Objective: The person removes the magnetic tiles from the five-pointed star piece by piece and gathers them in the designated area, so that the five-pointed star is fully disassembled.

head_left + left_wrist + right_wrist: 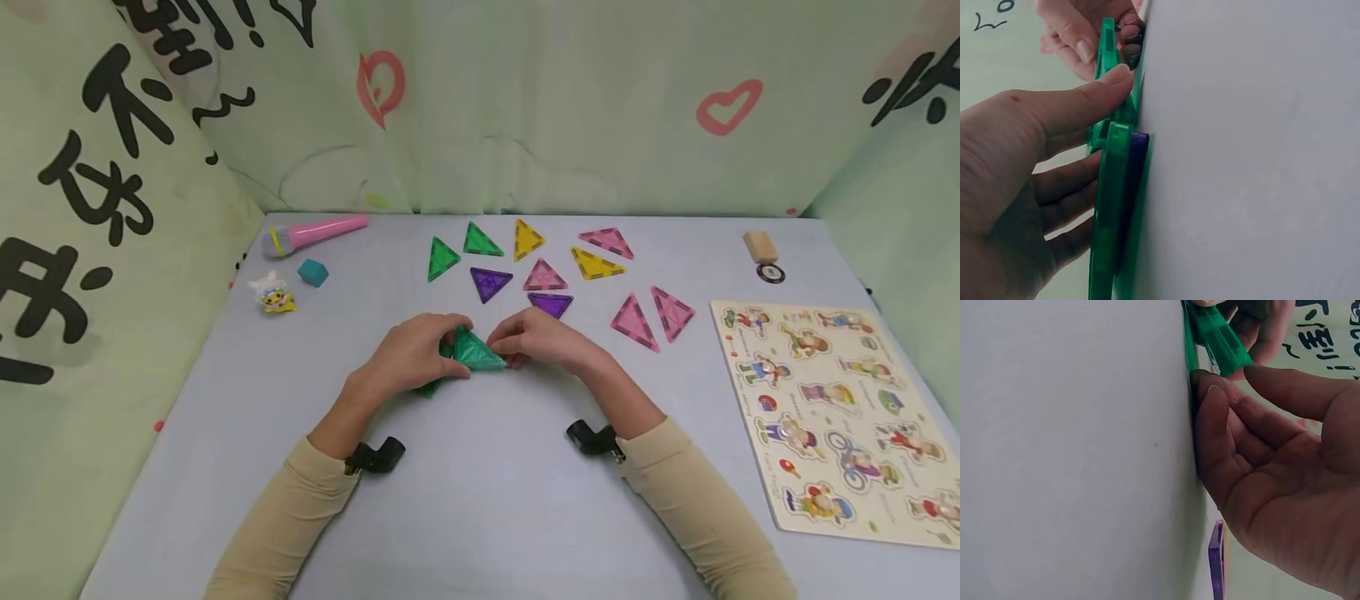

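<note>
Near the middle of the table, my left hand (412, 354) grips a see-through green triangular magnetic tile (476, 352), thumb on its near side. The tile is tilted up off the table. At its right corner, my right hand (543, 337) pinches the edge between thumb and curled fingers, which rest on the tabletop. More green tile (427, 388) shows under the left hand, mostly covered. In the left wrist view a purple tile (1138, 165) lies against the underside of a green tile (1109, 212).
Beyond the hands lie loose triangular tiles: green (482, 240), yellow (597, 264), purple (491, 283) and pink (634, 322). A toy microphone (322, 232), a teal block (312, 272) and a small figurine (274, 293) are at left. A picture puzzle board (817, 433) and wooden block (761, 247) are at right.
</note>
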The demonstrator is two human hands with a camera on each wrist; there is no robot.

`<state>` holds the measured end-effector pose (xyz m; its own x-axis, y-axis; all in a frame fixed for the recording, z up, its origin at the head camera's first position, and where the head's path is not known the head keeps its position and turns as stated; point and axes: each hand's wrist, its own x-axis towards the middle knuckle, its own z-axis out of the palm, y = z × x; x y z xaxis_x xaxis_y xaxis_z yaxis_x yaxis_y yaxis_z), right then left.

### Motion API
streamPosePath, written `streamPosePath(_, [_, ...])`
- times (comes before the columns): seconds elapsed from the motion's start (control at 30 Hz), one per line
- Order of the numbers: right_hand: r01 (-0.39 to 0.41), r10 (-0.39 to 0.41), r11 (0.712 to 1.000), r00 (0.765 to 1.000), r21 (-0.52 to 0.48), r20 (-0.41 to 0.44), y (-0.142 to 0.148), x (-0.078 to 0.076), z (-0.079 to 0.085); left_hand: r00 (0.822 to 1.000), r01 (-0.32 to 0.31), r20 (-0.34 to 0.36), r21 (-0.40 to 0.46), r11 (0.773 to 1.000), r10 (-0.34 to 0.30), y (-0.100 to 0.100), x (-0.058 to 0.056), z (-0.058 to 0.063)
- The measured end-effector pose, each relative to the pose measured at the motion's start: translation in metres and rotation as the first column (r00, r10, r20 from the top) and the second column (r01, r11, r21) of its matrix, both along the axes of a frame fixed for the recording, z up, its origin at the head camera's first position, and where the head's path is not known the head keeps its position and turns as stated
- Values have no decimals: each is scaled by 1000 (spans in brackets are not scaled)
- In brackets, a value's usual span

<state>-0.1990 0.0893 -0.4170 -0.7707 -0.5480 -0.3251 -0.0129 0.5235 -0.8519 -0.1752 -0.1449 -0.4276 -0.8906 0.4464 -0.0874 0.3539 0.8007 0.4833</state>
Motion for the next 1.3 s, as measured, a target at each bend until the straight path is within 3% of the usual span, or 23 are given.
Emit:
streamPosePath(0.3, [-11, 29, 991, 990, -132, 138, 2, -3, -2, 998, -9, -59, 70, 998, 13, 3, 1, 0])
streamPosePath(0.67, [118, -56, 967, 963, -224, 265, 2, -3, -7, 992, -11, -121, 110, 994, 25, 7, 3, 0])
streamPosePath(1.03, [171, -130, 965, 970, -199, 207, -2, -3, -10, 980, -20, -196, 72, 997, 33, 9, 4, 3])
streamPosePath(1.3, [185, -119, 949, 960, -257, 252, 1, -5, -16, 980, -16, -194, 96, 995, 35, 6, 5, 5])
